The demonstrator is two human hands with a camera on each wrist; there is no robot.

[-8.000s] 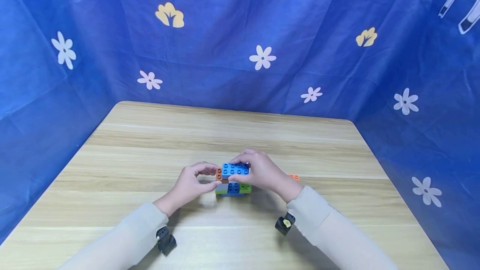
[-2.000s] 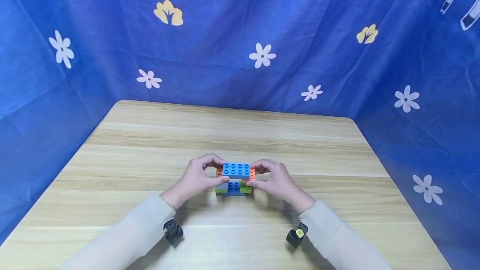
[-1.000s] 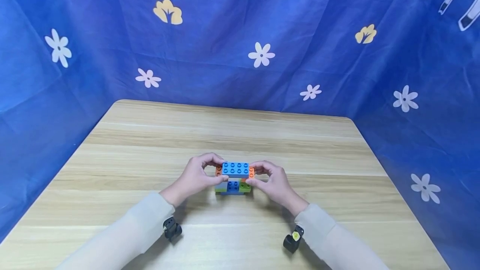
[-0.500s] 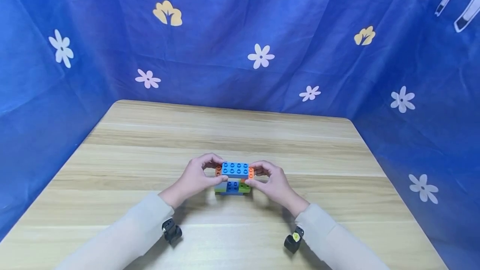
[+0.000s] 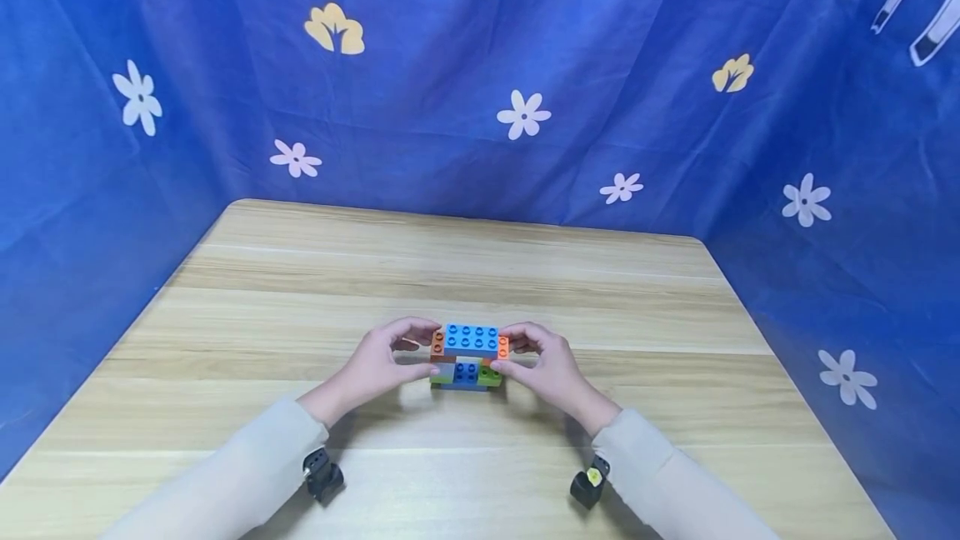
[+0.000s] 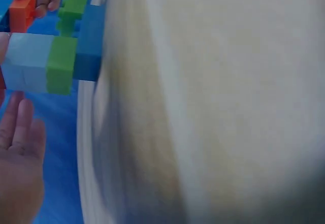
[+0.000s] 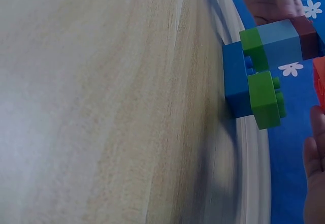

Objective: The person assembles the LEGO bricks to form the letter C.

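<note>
Toy building bricks form a stack on the table. A blue base brick (image 7: 236, 79) carries a green brick (image 7: 264, 99) at its right end. At its left end, another green brick (image 6: 62, 65) bears a light blue brick (image 6: 30, 61) and a brown brick (image 5: 437, 346). A long blue brick (image 5: 471, 338) spans the top. My left hand (image 5: 382, 361) grips the stack's left side, thumb by the light blue brick and fingers behind. My right hand (image 5: 546, 361) pinches an orange brick (image 5: 503, 347) under the top brick's right end. In the right wrist view, a gap separates orange from green.
The wooden table (image 5: 300, 273) extends on all sides of the stack. A blue cloth (image 5: 420, 82) with flower prints hangs behind it and along both sides. Black wrist cameras (image 5: 324, 476) sit below both cuffs.
Since the oldest frame, my right hand has gone from the top blue brick to the orange brick, now at its right end. Just now my left hand shifted left, off the top brick.
</note>
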